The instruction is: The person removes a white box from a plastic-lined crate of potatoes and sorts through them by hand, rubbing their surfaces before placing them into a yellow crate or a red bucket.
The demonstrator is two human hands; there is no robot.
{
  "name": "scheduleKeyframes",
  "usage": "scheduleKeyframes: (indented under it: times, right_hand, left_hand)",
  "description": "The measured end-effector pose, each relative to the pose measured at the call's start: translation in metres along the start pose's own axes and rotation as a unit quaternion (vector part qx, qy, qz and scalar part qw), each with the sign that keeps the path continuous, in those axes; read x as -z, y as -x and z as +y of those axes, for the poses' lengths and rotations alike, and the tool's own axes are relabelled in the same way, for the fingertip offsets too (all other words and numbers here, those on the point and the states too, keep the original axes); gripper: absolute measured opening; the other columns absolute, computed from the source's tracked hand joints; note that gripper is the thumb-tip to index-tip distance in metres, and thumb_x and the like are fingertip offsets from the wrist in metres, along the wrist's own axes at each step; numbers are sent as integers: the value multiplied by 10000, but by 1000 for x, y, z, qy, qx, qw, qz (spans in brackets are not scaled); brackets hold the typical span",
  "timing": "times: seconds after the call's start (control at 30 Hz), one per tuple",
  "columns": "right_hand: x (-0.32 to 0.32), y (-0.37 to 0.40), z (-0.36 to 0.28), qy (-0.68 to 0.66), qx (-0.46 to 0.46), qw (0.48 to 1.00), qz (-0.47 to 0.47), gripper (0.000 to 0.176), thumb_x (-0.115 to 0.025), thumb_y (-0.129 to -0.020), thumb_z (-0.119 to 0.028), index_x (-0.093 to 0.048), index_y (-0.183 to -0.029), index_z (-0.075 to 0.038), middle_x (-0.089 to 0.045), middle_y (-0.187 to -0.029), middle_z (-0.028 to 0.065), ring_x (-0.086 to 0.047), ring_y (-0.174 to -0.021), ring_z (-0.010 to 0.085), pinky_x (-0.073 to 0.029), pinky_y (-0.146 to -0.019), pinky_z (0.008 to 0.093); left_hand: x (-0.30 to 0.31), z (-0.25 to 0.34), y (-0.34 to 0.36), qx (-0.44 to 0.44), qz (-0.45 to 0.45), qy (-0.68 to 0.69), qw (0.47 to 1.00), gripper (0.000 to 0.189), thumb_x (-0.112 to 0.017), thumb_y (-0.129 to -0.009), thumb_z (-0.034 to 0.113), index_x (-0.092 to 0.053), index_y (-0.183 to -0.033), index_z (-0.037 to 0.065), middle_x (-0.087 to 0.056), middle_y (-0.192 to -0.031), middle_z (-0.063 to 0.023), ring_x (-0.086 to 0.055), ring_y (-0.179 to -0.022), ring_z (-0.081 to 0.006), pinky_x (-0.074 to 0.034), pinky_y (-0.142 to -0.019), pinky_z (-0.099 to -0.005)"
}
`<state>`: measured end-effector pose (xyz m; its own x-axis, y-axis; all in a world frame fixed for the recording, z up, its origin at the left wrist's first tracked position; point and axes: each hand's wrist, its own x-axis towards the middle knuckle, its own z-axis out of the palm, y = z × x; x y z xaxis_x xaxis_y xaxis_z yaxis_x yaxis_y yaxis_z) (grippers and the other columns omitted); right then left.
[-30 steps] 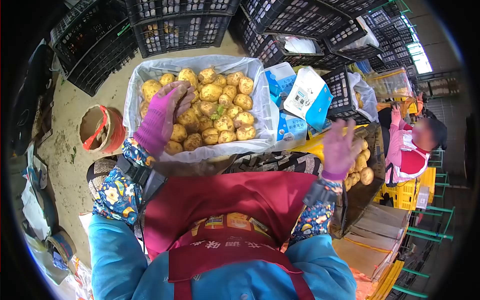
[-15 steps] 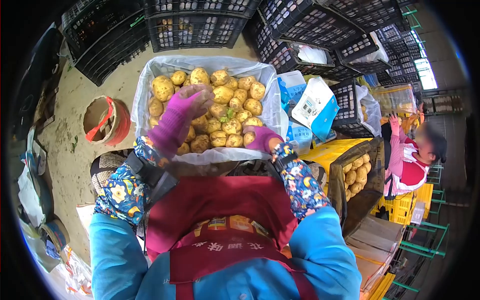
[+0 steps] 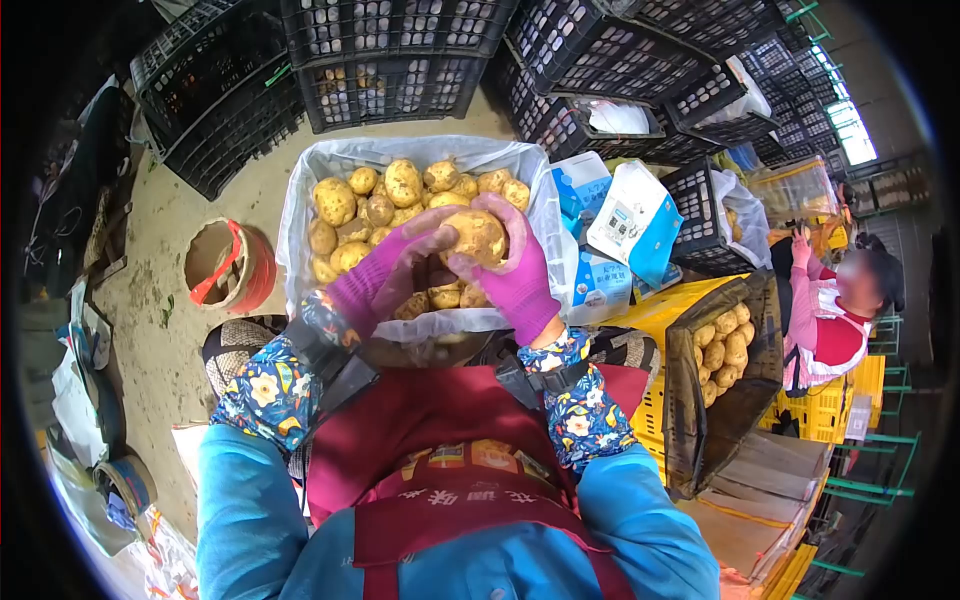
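A large, dirt-specked potato (image 3: 474, 238) is held up between both hands, over a crate lined with white plastic (image 3: 555, 215). My left hand (image 3: 400, 262), in a purple glove, grips it from the left side. On its right side and top, my right hand (image 3: 518, 265), gloved the same way, has its fingers wrapped round it. Many other potatoes (image 3: 334, 201) lie loose in the lined crate below, some of them hidden by my hands and wrists.
A red bucket (image 3: 255, 275) stands left of the crate. Black crates (image 3: 395, 90) are stacked behind. Blue-and-white cartons (image 3: 632, 215) lie to the right, near a dark-lined yellow crate (image 3: 655, 330) of potatoes (image 3: 722, 350). A co-worker (image 3: 835, 320) is at far right.
Both hands have come together from opposite sides of the crate and now hold one potato between them. The view has shifted slightly, and the co-worker's hand has moved.
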<state>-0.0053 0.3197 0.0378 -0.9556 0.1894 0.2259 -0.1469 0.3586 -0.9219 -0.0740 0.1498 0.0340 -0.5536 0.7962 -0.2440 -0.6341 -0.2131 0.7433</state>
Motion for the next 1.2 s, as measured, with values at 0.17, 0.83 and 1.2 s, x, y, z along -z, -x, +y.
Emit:
scheduleKeyframes:
  times: [0.17,0.83,1.2]
  right_hand:
    - [1,4,-15,-272,-88,958,36,688,-794,-791,-259,-467,-1336,4,-516,-1316,90,-483,-1250,196,-416,-1037,333]
    - [99,45,9,-749,-204,630,23,467,-648,-873,-411,-583,-1223,-109,-553,-1272,175,-595,-1074,299,-527,-679,298]
    - [207,73,49,-561,-108,814,101,444,-474,-1001,-400,-538,-1313,-91,-646,-1224,79,-677,-955,184,-538,-689,311]
  left_hand:
    - [-8,20,6,-52,51,-171,983,538,-588,-959,353,-440,-1398,79,-613,-1120,-36,-618,-906,-111,-528,-828,-275]
    - [11,5,-17,-166,181,-186,951,213,-550,-938,136,-616,-1078,-10,-661,-946,-50,-632,-816,-98,-487,-695,-219]
    - [12,17,1,-133,194,-158,959,303,-564,-977,213,-588,-1164,-24,-643,-1017,-61,-618,-850,-112,-490,-750,-232]
